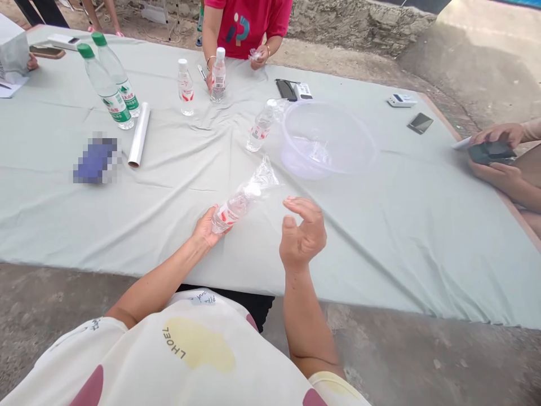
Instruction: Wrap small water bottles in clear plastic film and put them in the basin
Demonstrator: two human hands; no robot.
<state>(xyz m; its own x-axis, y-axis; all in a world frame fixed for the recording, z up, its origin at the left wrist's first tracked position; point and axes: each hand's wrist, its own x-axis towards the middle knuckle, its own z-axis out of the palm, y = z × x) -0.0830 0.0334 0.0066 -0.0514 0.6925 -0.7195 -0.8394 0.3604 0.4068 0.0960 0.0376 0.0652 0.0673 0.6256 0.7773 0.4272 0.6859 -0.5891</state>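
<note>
My left hand [206, 230] is wrapped round the lower part of a small water bottle [230, 213] with a red and white label. The bottle is tilted, its white cap pointing up and to the right. Crumpled clear plastic film [267, 173] spreads out beyond the cap and seems to cover the bottle's top. To the right of the bottle, apart from it, my right hand [304, 234] is raised with curved fingers. A gap shows between thumb and forefinger, with nothing visible in it.
A translucent basin [291, 160] holds clear plastic. Near it a similar bottle [257, 132] leans. Two green-capped bottles [112, 104] and a film roll [139, 135] stand or lie left. Across the cloth-covered table [177, 169], a person in red [249, 28] holds plastic; another's hands [499, 146] hold a phone.
</note>
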